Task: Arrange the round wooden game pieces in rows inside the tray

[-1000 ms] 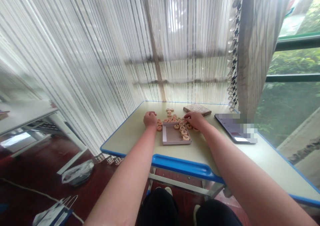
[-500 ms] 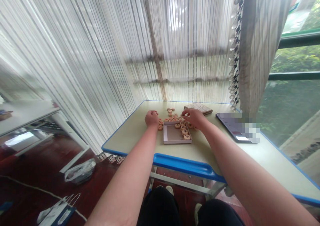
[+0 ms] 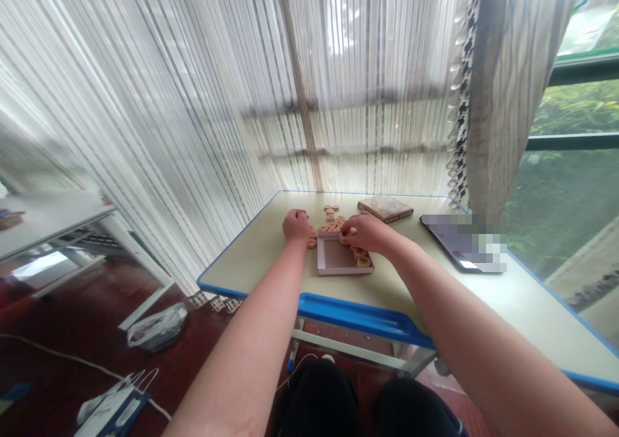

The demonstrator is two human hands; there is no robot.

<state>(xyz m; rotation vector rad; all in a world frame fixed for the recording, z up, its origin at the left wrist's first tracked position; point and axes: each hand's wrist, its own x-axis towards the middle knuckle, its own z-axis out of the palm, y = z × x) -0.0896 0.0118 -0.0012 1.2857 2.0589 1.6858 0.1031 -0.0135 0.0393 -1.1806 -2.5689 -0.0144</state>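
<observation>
A shallow open box (image 3: pixel 333 271) lies on the table, with round wooden Chinese chess pieces (image 3: pixel 362 262) lined along its right side. My right hand (image 3: pixel 368 232) is over the box's far right part, its fingertips pinched on a Chinese chess piece (image 3: pixel 343 238) at the far side. The hand covers some of the pieces there. Left of the box, my left hand (image 3: pixel 295 225) rests as a loose fist beside several loose pieces (image 3: pixel 312 243); what it holds, if anything, is hidden. More loose pieces (image 3: pixel 331 217) lie beyond the box.
A patterned box lid (image 3: pixel 385 208) lies at the back right. Right of it is a tablet (image 3: pixel 452 247), partly blurred out. A blue tray edge (image 3: pixel 358 314) runs along the table's front. Striped string curtains (image 3: pixel 348 127) hang behind the table.
My right hand has moved from the loose pieces beyond the box, toward me and left, down over the box. My left hand has stayed nearly in place, closed.
</observation>
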